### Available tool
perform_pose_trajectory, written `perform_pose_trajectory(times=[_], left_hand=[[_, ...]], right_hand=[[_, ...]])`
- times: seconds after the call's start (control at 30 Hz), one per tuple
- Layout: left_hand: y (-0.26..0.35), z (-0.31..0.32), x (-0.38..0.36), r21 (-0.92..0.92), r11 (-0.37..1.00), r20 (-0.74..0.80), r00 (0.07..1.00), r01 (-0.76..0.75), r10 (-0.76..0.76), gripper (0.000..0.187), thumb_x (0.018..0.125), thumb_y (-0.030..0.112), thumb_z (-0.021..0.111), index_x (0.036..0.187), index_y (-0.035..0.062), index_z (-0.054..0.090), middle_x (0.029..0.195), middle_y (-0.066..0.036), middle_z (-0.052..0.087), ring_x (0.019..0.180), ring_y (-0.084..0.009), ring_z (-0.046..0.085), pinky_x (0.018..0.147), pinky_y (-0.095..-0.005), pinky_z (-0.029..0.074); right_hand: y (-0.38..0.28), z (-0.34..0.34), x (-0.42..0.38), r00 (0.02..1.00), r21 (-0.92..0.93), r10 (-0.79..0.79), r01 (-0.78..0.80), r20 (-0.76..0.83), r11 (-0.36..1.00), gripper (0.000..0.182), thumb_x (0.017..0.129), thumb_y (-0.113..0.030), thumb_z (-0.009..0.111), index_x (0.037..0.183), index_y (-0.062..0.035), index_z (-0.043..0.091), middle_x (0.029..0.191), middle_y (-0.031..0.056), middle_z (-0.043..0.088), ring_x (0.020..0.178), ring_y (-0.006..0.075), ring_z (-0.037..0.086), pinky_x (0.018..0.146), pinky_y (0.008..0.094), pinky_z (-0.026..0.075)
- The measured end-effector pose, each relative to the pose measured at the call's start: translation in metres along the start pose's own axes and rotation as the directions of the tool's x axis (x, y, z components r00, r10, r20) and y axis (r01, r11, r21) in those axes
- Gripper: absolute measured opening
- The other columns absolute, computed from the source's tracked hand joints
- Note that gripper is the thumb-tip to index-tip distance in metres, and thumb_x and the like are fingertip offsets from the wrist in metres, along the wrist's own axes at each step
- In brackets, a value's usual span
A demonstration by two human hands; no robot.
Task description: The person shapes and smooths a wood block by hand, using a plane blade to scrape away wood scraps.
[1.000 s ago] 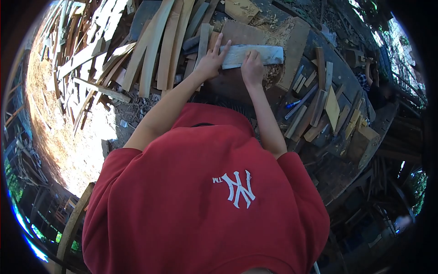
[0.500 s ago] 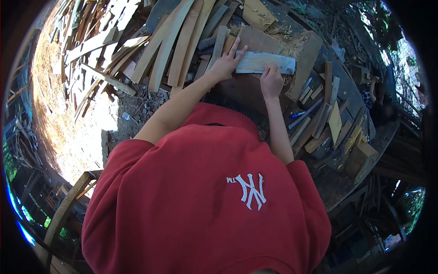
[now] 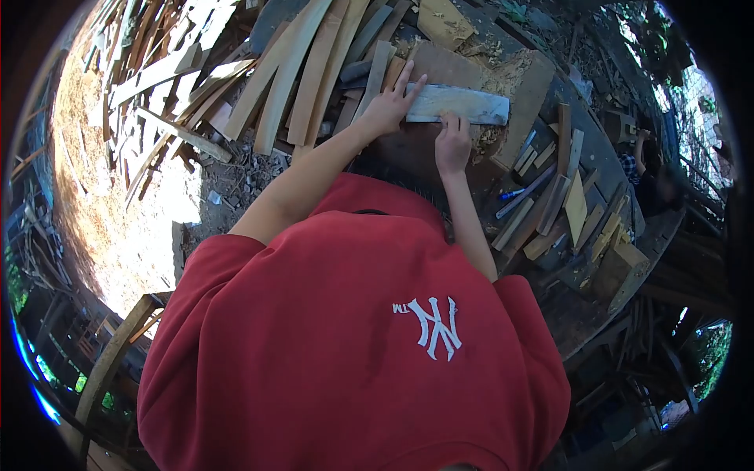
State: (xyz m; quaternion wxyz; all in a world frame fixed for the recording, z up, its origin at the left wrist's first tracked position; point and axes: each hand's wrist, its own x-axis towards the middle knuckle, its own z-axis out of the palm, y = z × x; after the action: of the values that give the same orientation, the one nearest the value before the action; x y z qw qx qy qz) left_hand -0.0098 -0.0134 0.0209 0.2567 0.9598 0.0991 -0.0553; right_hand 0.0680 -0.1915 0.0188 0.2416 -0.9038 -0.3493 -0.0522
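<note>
A pale, bluish-white flat wooden strip [image 3: 459, 105] lies crosswise on a brown board [image 3: 420, 149] on the work table. My left hand [image 3: 386, 110] rests at the strip's left end, fingers stretched out and spread, two of them reaching over its end. At the strip's near edge, around its middle, my right hand [image 3: 453, 145] has its fingers bent together in a pinch. Whatever is in that pinch, if anything, I cannot tell. Wood shavings [image 3: 503, 78] are heaped beyond the strip's right end.
Long wooden slats [image 3: 318, 74] fan out at the left of the table. Offcuts [image 3: 554, 206] and a blue pen-like object [image 3: 512, 194] lie to the right. A wooden block [image 3: 445, 25] sits at the far side. Another person [image 3: 650, 177] is at the far right.
My right hand has slid left along the strip's near edge, from near its right end toward the middle. My left hand and the strip look nearly unmoved.
</note>
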Motion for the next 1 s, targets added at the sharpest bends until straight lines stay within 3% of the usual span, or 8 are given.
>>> perform_pose_trajectory(times=[0.07,0.17,0.27,0.5,0.6,0.8,0.9,1.0], left_hand=[[-0.001,-0.001,0.0,0.019,1.0,0.016,1.0,0.0,0.0,0.123,0.055,-0.001,0.077,0.154,0.0189,0.007,0.157,-0.024,-0.004,0.099,-0.0431,0.06,0.08,-0.0442,0.055],[-0.001,0.001,0.001,0.033,0.999,-0.005,1.0,-0.003,0.003,0.123,0.055,-0.001,0.077,0.154,0.0191,0.007,0.157,-0.024,-0.004,0.099,-0.0431,0.06,0.079,-0.0446,0.055],[0.0,-0.001,0.0,0.014,1.0,0.003,1.0,-0.002,0.002,0.122,0.055,-0.002,0.076,0.154,0.0188,0.007,0.157,-0.024,-0.004,0.099,-0.0434,0.06,0.078,-0.0448,0.055],[-0.002,0.003,0.001,0.005,1.0,-0.013,1.0,-0.014,0.014,0.122,0.055,-0.004,0.074,0.154,0.0191,0.007,0.157,-0.024,-0.003,0.098,-0.0441,0.06,0.079,-0.045,0.055],[-0.003,0.003,0.003,0.006,1.0,-0.008,1.0,-0.012,0.012,0.122,0.055,-0.004,0.074,0.154,0.0194,0.006,0.157,-0.024,-0.003,0.097,-0.0438,0.06,0.079,-0.0454,0.055],[0.001,-0.001,0.001,-0.027,1.0,0.023,1.0,0.013,-0.012,0.122,0.055,-0.005,0.073,0.154,0.02,0.005,0.157,-0.022,-0.004,0.1,-0.0438,0.058,0.082,-0.0466,0.053],[-0.004,0.004,0.002,0.0,1.0,-0.004,1.0,-0.01,0.01,0.122,0.055,-0.002,0.075,0.154,0.0198,0.006,0.157,-0.024,-0.003,0.096,-0.0435,0.06,0.078,-0.0452,0.055],[-0.003,0.004,0.002,-0.006,1.0,-0.002,1.0,-0.018,0.018,0.123,0.055,-0.003,0.075,0.154,0.0202,0.006,0.157,-0.024,-0.003,0.095,-0.0436,0.06,0.077,-0.0455,0.055]], right_hand=[[-0.002,0.002,-0.003,0.994,0.032,0.009,-0.012,0.112,0.999,0.018,0.088,-0.009,0.059,0.106,-0.0072,0.06,0.098,0.0162,0.059,0.088,0.0379,0.061,0.073,0.0469,0.051],[0.03,-0.015,0.005,0.997,-0.013,-0.07,0.07,0.016,0.997,0.013,0.091,-0.012,0.055,0.103,-0.0077,0.058,0.093,0.0142,0.056,0.08,0.0363,0.063,0.065,0.0459,0.053],[0.032,-0.017,0.006,0.988,-0.108,0.126,-0.136,-0.093,0.985,0.014,0.09,-0.012,0.056,0.103,-0.0073,0.058,0.093,0.0141,0.057,0.08,0.0355,0.063,0.067,0.044,0.055],[-0.003,0.0,-0.003,0.995,0.072,-0.098,0.095,0.032,0.993,0.015,0.087,-0.007,0.056,0.103,-0.0071,0.058,0.093,0.0143,0.058,0.078,0.0371,0.063,0.066,0.0453,0.054],[0.04,-0.019,0.009,0.998,-0.097,0.054,-0.055,-0.008,0.994,0.017,0.087,-0.006,0.056,0.104,-0.0068,0.058,0.094,0.0138,0.058,0.08,0.0365,0.063,0.067,0.0445,0.054],[0.004,0.004,0.001,0.992,0.018,0.104,-0.103,-0.076,0.995,0.023,0.086,-0.006,0.06,0.109,-0.004,0.061,0.096,0.0167,0.06,0.089,0.0374,0.062,0.072,0.044,0.052],[-0.022,0.011,-0.007,0.999,0.127,-0.006,0.001,0.045,0.992,0.021,0.086,-0.006,0.06,0.107,-0.0036,0.062,0.094,0.0167,0.06,0.088,0.037,0.062,0.072,0.0437,0.052],[0.021,-0.004,0.007,0.994,0.03,-0.097,0.096,0.054,0.995,0.019,0.086,-0.007,0.057,0.105,-0.0068,0.059,0.092,0.0143,0.059,0.082,0.0327,0.064,0.065,0.0413,0.054]])
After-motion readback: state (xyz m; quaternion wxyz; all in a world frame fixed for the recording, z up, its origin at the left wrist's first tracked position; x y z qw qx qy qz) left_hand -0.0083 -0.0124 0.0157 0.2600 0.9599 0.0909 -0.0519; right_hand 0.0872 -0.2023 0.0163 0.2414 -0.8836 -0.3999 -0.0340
